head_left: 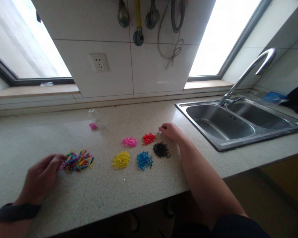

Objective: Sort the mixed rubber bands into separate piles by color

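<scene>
My left hand is at the left edge of a mixed heap of coloured small rubber bands, thumb and fingers pinched together at the bands. Whatever lies between those fingertips is too small to make out. Four sorted heaps lie to the right: pink bands, yellow bands, blue bands and red bands, with black bands beside them. Just right of the red heap, above the black one, my right hand rests with its fingers closed; anything inside them is hidden.
Behind the mixed heap stands a clear plastic container near a small pink object. A double steel sink with a curved tap is set into the speckled counter at right. The tiled wall holds a socket.
</scene>
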`<state>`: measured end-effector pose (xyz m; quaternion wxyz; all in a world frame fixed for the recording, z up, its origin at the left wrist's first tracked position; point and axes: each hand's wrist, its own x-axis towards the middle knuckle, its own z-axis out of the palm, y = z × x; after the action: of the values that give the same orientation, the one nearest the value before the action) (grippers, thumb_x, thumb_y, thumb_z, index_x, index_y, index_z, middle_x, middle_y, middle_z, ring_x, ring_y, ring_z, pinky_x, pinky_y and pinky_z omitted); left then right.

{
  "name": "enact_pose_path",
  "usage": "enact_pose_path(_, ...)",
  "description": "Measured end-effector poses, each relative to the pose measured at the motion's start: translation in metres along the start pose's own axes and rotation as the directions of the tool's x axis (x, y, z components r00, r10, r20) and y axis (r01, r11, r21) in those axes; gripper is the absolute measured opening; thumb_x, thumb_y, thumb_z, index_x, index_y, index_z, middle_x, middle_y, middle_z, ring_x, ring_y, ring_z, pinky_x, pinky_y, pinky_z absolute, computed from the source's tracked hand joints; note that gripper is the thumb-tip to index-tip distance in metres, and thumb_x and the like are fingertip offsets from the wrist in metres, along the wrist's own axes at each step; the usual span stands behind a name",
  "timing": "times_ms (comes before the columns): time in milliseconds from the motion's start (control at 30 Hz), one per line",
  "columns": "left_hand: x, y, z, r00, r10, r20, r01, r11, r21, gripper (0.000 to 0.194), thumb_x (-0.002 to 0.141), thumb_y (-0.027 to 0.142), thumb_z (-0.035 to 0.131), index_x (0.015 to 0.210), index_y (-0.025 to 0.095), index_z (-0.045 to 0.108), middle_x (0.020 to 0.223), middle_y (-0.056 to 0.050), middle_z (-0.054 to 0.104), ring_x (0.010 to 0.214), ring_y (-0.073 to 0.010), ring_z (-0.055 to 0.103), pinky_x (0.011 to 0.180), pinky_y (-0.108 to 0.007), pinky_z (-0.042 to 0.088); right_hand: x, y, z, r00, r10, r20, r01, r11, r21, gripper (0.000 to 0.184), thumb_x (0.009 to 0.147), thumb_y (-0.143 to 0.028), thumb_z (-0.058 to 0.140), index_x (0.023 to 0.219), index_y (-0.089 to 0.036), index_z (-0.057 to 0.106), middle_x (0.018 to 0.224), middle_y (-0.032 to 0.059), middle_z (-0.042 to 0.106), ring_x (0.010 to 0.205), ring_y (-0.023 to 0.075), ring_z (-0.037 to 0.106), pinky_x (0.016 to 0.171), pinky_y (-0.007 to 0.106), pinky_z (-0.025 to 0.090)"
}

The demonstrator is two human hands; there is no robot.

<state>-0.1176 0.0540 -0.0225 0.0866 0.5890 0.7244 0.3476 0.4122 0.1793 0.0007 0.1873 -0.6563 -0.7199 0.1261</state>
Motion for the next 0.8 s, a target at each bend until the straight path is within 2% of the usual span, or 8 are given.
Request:
enact_pose_path(133,-0.005,0.015,-0.005,0.997,0.002,0.073,-0.002,1.000,-0.004,0.039,0.089,0.046,0.051,0.099,0.015,0.070,0.083,-0.004,0.073,0.077,-0.0207,0.067,0.065,-0.025,0.052,0.006,0.006,0.001,0.998,0.037,-0.046,-0.036,0.999,0.036,0.030,0.089,-0.041,0.056,0.087,-0.020,0.076,0.080,0.0063,0.074,0.066,0.0156,0.060,0.059,0.026,0.037)
enact_pose_path(267,-0.010,0.027,-0.003,0.975,0.185,0.126,-0.197,0.976,0.090,0.038,0.090,0.046,0.050,0.100,0.016,0.071,0.092,-0.006,0.076,0.082,-0.0216,0.069,0.072,-0.027,0.053,0.010,0.009,0.003,0.995,0.063,-0.079,-0.056,0.995,0.077,0.031,0.088,-0.042,0.055,0.087,-0.019,0.076,0.078,0.0061,0.074,0.066,0.0159,0.060,0.059,0.026,0.037)
enact_pose_path(367,-0.012,0.030,0.001,0.924,0.339,0.180,-0.366,0.919,0.148,0.037,0.092,0.046,0.051,0.101,0.017,0.072,0.092,-0.006,0.075,0.079,-0.0202,0.070,0.073,-0.027,0.053,0.014,0.013,0.004,0.992,0.084,-0.095,-0.071,0.989,0.131,0.033,0.087,-0.042,0.053,0.088,-0.019,0.076,0.076,0.0056,0.073,0.066,0.0160,0.060,0.059,0.026,0.038)
enact_pose_path(533,-0.014,0.037,0.003,0.794,0.532,0.294,-0.598,0.771,0.220,0.029,0.093,0.040,0.055,0.107,0.021,0.071,0.098,-0.006,0.075,0.084,-0.0216,0.069,0.077,-0.031,0.052,0.020,0.022,0.009,0.990,0.101,-0.102,-0.078,0.975,0.206,0.036,0.086,-0.044,0.053,0.088,-0.018,0.076,0.068,0.0044,0.070,0.063,0.0162,0.059,0.059,0.027,0.039)
enact_pose_path(667,-0.018,0.048,0.002,0.706,0.605,0.368,-0.696,0.690,0.201,0.023,0.093,0.038,0.055,0.103,0.024,0.071,0.103,-0.005,0.075,0.091,-0.0219,0.070,0.081,-0.032,0.052,0.024,0.027,0.012,0.989,0.095,-0.109,-0.070,0.973,0.219,0.034,0.085,-0.044,0.054,0.088,-0.018,0.076,0.068,0.0046,0.070,0.062,0.0166,0.059,0.059,0.028,0.039)
enact_pose_path(733,-0.020,0.053,0.001,0.684,0.616,0.391,-0.715,0.671,0.196,0.023,0.093,0.040,0.056,0.099,0.024,0.071,0.102,-0.004,0.075,0.091,-0.0218,0.071,0.079,-0.031,0.053,0.024,0.029,0.013,0.990,0.093,-0.110,-0.067,0.973,0.219,0.034,0.085,-0.044,0.054,0.088,-0.018,0.076,0.068,0.0048,0.070,0.062,0.0168,0.060,0.059,0.028,0.040)
enact_pose_path(800,-0.022,0.057,0.001,0.682,0.608,0.407,-0.717,0.665,0.209,0.023,0.093,0.042,0.056,0.095,0.025,0.071,0.100,-0.004,0.075,0.089,-0.0217,0.072,0.075,-0.031,0.053,0.025,0.029,0.013,0.990,0.092,-0.109,-0.066,0.973,0.220,0.034,0.085,-0.044,0.054,0.087,-0.018,0.076,0.068,0.0049,0.070,0.062,0.0169,0.060,0.058,0.028,0.039)
